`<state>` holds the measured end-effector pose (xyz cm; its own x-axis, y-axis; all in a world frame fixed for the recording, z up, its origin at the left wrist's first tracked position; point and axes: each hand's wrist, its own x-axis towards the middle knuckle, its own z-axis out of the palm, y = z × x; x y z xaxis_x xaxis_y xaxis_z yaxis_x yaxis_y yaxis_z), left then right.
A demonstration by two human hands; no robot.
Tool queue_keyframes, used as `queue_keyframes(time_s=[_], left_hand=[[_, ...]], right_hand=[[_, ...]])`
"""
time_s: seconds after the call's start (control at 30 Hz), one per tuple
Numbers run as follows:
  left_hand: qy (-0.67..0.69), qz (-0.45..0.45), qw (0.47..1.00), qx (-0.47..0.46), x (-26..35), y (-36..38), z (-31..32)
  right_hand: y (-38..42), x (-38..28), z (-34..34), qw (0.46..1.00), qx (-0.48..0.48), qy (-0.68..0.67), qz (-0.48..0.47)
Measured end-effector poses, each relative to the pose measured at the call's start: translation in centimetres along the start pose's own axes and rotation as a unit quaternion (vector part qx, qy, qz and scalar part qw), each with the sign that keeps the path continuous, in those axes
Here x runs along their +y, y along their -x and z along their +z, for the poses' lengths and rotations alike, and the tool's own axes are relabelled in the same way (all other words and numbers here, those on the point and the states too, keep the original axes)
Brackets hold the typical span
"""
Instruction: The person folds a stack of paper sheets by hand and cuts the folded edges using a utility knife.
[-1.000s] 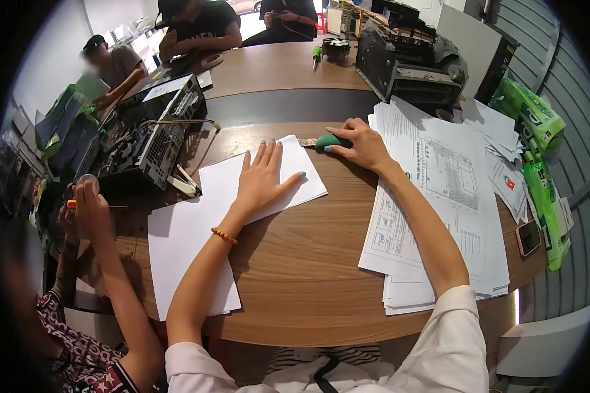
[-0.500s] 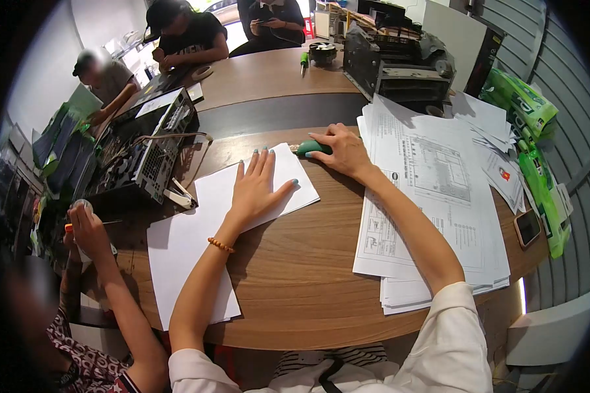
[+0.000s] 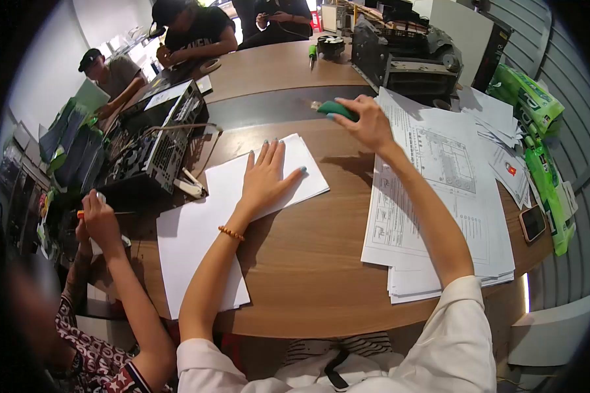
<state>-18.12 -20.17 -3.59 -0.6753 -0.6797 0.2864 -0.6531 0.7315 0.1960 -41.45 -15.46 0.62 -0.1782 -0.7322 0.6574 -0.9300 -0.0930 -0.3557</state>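
My left hand (image 3: 266, 180) lies flat with spread fingers on a folded white sheet of paper (image 3: 307, 171). Under and below it, more white paper (image 3: 196, 262) reaches toward the table's near edge. My right hand (image 3: 368, 123) is closed around a green-handled tool (image 3: 338, 110) with a short pale tip pointing left. That hand is raised over the table, beside the printed drawings; its shadow falls on the wood. The tool's exact kind is too small to make out.
Printed drawings (image 3: 432, 196) are stacked at right, near a phone (image 3: 532, 224) and green packages (image 3: 549, 190). An opened computer case (image 3: 154, 150) stands at left, where a co-worker's hand (image 3: 101, 223) holds a screwdriver. Machine parts (image 3: 406, 62) stand behind; other people sit across the table.
My right hand has lifted the green-handled tool off the folded paper's upper edge, up and away. My left hand stays flat on the paper. The view has shifted slightly.
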Motion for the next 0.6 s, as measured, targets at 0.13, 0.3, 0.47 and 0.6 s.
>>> queue_keyframes(time_s=[0.13,0.3,0.47,0.6], left_hand=[[-0.011,0.002,1.000,0.000,-0.1,0.0,-0.1],[0.005,0.011,1.000,0.011,-0.4,-0.2,0.4],[-0.005,0.010,1.000,0.006,-0.5,-0.2,0.6],[-0.014,0.011,1.000,0.001,-0.5,-0.3,0.4]], right_hand=[[1.4,-1.5,-4.7,0.992,-0.116,0.020,-0.051],[7.8,-1.8,-9.6,0.986,-0.160,0.009,-0.044],[11.8,-2.5,-9.8,0.985,-0.166,0.007,-0.043],[12.2,-2.4,-8.9,0.988,-0.144,0.028,-0.043]])
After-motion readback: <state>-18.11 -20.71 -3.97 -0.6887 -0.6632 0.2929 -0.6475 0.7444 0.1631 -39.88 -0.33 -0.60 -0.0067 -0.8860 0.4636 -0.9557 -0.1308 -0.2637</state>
